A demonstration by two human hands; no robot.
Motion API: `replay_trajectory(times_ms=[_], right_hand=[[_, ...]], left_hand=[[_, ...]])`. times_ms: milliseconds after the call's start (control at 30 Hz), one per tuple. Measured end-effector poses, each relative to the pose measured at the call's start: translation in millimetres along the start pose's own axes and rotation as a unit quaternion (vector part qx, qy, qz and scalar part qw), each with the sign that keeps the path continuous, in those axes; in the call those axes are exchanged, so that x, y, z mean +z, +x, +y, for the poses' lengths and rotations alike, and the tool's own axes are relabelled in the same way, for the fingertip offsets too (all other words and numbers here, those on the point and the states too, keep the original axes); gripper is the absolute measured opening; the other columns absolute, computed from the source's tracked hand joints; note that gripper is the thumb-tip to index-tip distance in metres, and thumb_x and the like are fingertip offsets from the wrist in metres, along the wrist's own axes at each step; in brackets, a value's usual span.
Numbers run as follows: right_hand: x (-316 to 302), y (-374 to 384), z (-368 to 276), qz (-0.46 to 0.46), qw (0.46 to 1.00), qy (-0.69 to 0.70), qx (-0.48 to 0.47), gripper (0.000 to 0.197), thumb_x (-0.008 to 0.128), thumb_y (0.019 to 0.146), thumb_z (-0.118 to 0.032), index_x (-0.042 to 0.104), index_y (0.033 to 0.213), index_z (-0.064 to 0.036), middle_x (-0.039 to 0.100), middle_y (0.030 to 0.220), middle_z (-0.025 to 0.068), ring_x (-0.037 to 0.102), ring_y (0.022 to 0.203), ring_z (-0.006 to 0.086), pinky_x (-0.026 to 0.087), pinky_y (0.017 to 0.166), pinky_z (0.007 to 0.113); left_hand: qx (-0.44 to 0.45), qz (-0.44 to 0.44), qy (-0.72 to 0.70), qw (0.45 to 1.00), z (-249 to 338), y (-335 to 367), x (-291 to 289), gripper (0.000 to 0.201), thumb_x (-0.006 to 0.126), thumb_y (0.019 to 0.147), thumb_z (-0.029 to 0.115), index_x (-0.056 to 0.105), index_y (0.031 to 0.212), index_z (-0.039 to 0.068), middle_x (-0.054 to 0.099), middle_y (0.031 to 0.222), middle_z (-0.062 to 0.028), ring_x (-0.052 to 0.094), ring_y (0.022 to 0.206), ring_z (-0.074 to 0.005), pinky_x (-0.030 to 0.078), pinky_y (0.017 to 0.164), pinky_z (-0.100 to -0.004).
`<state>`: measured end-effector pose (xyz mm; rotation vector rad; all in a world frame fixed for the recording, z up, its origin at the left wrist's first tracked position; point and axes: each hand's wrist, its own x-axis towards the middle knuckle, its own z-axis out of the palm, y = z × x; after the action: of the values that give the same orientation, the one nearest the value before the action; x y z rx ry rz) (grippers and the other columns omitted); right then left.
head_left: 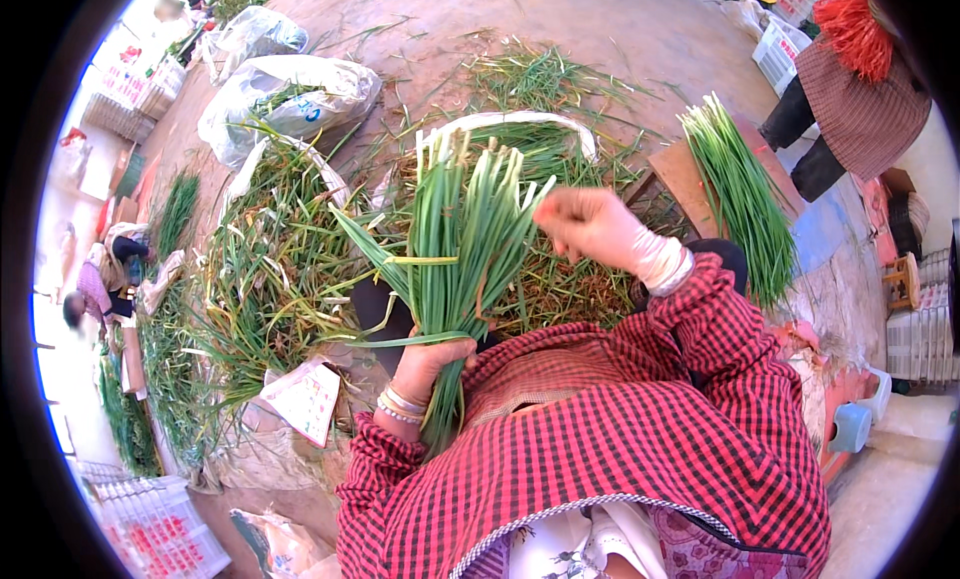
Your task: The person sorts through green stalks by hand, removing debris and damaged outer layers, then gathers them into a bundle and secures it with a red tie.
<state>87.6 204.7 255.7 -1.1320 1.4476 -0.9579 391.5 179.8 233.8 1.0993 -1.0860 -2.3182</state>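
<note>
My left hand (432, 367) is wrapped round the lower part of a thick bunch of garlic chives (450, 239). The pale stem ends point up and away from me, and the leaf tips hang down below my fist. A few yellowish and bent leaves stick out of the bunch to the left. Just right of the stem ends is my right hand (597, 227), raised, its fingers curled in. A bit of red shows at its fingertips; whether anything thin is pinched there is hidden.
Trimmed chives (740, 199) lie on a wooden board (682, 187) to the right. Loose, messy leaves (270, 269) are heaped at left, beside a white plastic bag (300, 104). Another person (860, 109) stands at the far right, and someone sits (100, 274) at far left.
</note>
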Motion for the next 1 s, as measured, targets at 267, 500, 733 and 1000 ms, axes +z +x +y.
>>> replay_trajectory(times_ms=[267,500,733,1000], right_hand=[[6,32,-49,0.04,0.998,0.037,-0.021,0.032,0.059,0.097,-0.033,0.061,0.097,-0.0013,0.058,0.059,0.0021,0.054,0.046,0.0086,0.044,0.043,0.024],[-24,12,-27,0.114,0.993,-0.025,-0.027,0.035,0.058,0.098,-0.035,0.064,0.085,-0.0029,0.053,0.053,0.0006,0.048,0.042,0.0071,0.039,0.04,0.023],[-68,-7,-37,0.2,0.969,0.048,-0.134,0.017,0.06,0.095,-0.021,0.066,0.097,-0.0049,0.059,0.061,0.0009,0.054,0.049,0.0071,0.042,0.043,0.021],[-15,0,-33,0.075,0.838,-0.495,-0.219,0.023,0.057,0.088,-0.031,0.062,0.085,-0.0082,0.062,0.066,0.013,0.065,0.067,0.0351,0.051,0.062,0.047]], left_hand=[[0.031,-0.02,0.124,0.992,-6,1,19,0.029,0.068,0.078,-0.002,0.065,0.106,0.001,0.065,0.081,-0.0034,0.059,0.066,-0.012,0.049,0.059,-0.0267],[0.062,-0.003,0.156,0.986,-11,0,19,0.03,0.069,0.08,0.0,0.066,0.11,0.003,0.066,0.086,0.0012,0.058,0.069,-0.0077,0.048,0.062,-0.024],[0.063,-0.004,0.159,0.985,-19,5,12,0.03,0.07,0.08,-0.002,0.066,0.109,0.005,0.068,0.097,0.0013,0.061,0.086,-0.0074,0.051,0.077,-0.0256],[0.122,0.011,0.229,0.966,-27,10,24,0.035,0.067,0.077,-0.004,0.058,0.11,0.003,0.064,0.092,-0.0006,0.059,0.08,-0.0093,0.05,0.072,-0.0255]])
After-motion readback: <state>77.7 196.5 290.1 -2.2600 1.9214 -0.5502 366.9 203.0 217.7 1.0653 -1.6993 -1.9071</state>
